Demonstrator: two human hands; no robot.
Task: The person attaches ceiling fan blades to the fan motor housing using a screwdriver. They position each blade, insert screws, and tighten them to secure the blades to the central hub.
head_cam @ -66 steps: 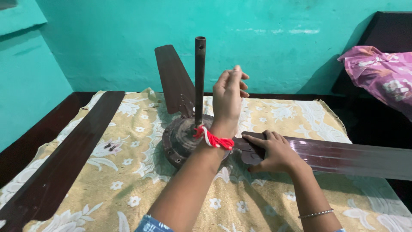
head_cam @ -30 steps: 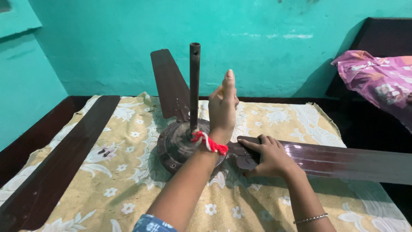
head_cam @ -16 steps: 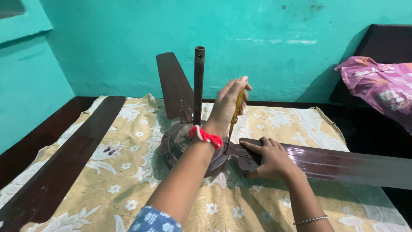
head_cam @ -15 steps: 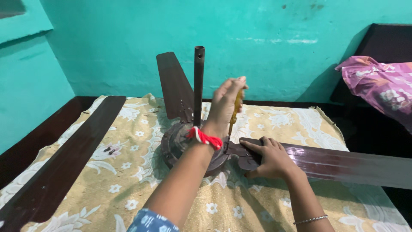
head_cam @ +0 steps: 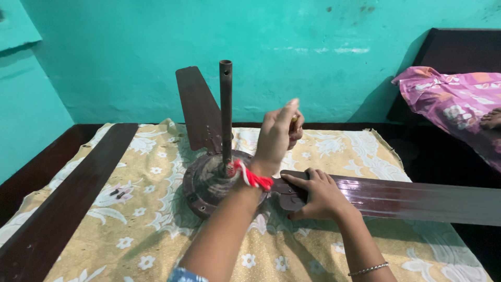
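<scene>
A dark brown ceiling fan motor (head_cam: 206, 180) lies on a yellow flowered cloth (head_cam: 130, 230), its rod (head_cam: 226, 104) pointing straight up. My left hand (head_cam: 279, 136), with a red thread on the wrist, is closed around a yellow-handled screwdriver (head_cam: 294, 119) held upright over the spot where the right blade (head_cam: 417, 196) meets the motor. The tool's tip is hidden behind my wrist. My right hand (head_cam: 315, 196) presses flat on that blade's inner end. Another blade (head_cam: 195, 107) rises behind the rod.
A loose brown blade (head_cam: 68, 198) lies along the cloth's left side, with two small dark pieces (head_cam: 117, 193) beside it. A pink patterned cloth (head_cam: 454, 102) and another person's foot (head_cam: 490, 119) are at the right. A teal wall stands close behind.
My left hand went from flat with fingers up to closed around the screwdriver handle and has twisted slightly. My right hand stayed on the blade.
</scene>
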